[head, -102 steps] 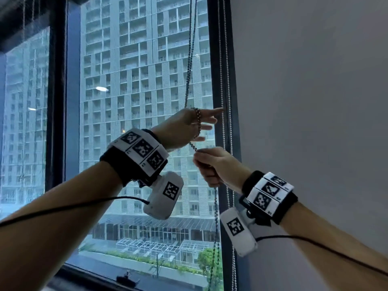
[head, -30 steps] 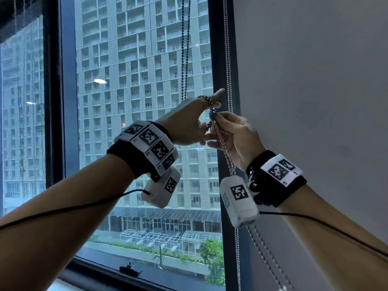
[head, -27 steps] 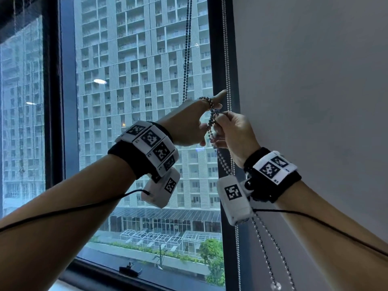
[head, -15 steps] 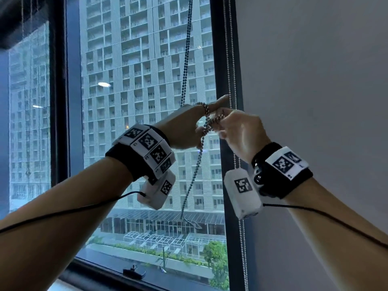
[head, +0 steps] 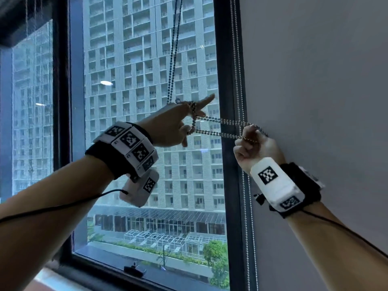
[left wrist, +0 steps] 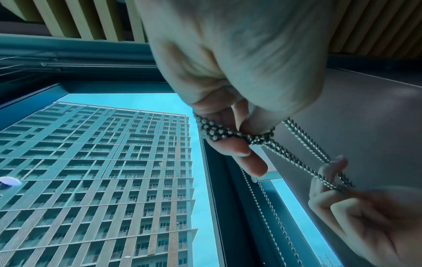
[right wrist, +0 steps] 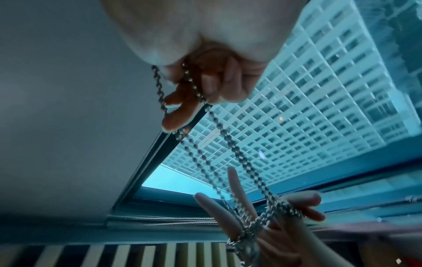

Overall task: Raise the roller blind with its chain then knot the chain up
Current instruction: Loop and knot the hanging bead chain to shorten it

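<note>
While taut between hands, beaded chain (head: pixel 218 127) doubled

What carries everything for us is the dark window frame (head: pixel 227 164). On its bottom rail sits a small black fitting (head: pixel 134 269), well left of the frame's right upright. The chain (head: pixel 173 59) comes down in front of the frame's glass. A second bead chain (head: pixel 244 206) hangs straight along the right upright, touching it or just off it, we can't tell.
</note>
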A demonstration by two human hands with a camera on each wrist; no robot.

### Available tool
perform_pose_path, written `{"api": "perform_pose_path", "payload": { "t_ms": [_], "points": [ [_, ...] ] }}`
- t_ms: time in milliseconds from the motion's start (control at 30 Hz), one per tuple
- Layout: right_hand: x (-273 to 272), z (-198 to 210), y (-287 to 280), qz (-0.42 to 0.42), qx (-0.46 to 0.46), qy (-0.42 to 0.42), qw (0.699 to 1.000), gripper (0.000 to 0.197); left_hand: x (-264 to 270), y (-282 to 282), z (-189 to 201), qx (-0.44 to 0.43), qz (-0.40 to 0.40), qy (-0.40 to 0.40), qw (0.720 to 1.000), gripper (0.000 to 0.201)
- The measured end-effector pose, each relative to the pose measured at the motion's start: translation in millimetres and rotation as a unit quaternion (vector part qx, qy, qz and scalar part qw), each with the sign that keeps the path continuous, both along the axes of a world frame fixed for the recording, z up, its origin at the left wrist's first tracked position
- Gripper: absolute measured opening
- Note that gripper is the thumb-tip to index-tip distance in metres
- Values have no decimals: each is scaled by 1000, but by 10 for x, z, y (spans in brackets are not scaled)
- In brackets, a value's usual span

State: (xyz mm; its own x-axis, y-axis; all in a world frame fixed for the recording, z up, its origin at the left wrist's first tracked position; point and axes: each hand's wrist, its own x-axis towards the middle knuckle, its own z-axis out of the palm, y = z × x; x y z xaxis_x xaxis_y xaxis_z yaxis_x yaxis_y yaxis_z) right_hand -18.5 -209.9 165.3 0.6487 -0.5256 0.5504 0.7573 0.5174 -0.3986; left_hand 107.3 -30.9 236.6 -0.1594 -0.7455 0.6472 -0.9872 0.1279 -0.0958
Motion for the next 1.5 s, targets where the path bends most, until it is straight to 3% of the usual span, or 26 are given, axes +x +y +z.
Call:
{"api": "perform_pose_path", "payload": {
  "t_ms": [67,167,233,300,333,367,433,500,533,567,600,667,700,733,800,867,933,1033,1100,1167,1233,1300,1400,1467,1500],
  "points": [
    [8,-71,1,30,42,-43,998,16,-7,10,-12,3,5,8,1000,84],
    [21,-188,-19,35,110,-62,991,34,20,32,18,13,2,44,999,87],
    [5,-295,38,-21,44,18,999,41,80,80,37,7,29,55,998,91],
    [24,-392,125,-120,-81,173,974,25,123,103,15,12,52,50,997,89],
    [47,-427,178,-176,-153,261,937,16,117,115,1,13,52,51,997,86],
    [73,-463,221,-227,-228,347,881,13,103,125,-10,11,49,47,998,82],
    [132,-568,233,-306,-383,479,728,26,60,131,-22,0,60,22,998,75],
    [181,-673,250,-274,-547,535,582,39,48,113,-32,6,92,-3,996,71],
    [194,-705,268,-217,-599,535,555,43,58,93,-41,16,103,-14,995,71],
    [201,-718,267,-152,-616,519,574,44,86,66,-49,25,107,-20,994,73],
    [198,-729,264,-79,-592,483,640,43,105,56,-51,30,109,-20,993,74],
    [200,-788,179,43,-450,359,816,47,160,56,-32,23,111,-17,993,73],
    [184,-820,138,97,-367,297,876,54,188,69,-24,16,113,-16,993,71],
    [159,-857,103,146,-300,244,911,62,206,91,-26,12,117,-16,993,69],
    [129,-933,64,199,-218,173,940,76,241,127,-25,9,123,-21,992,63],
    [116,-933,78,176,-194,154,953,75,260,144,-33,8,132,-32,991,58],
    [139,-839,164,78,-234,191,950,63,251,126,-39,16,131,-48,990,58],
    [234,-626,460,-66,-399,242,882,61,188,56,-89,32,123,-68,990,56],
    [327,-526,681,-92,-484,239,837,49,117,2,-111,36,114,-84,989,49],
    [382,-494,838,-88,-477,222,846,27,50,-15,-105,36,112,-83,990,42],
    [415,-551,867,-76,-441,220,867,26,12,2,-85,23,111,-74,991,37],
    [462,-676,805,-95,-431,236,866,33,15,48,-69,-1,99,-35,994,35],
    [504,-840,690,-157,-473,246,831,37,15,109,-67,-14,33,79,996,31],
    [503,-861,665,-187,-506,250,804,38,-15,123,-81,-25,-44,163,985,25],
    [493,-868,659,-195,-523,265,786,38,-38,138,-89,-41,-99,231,967,24]
  ]
}}
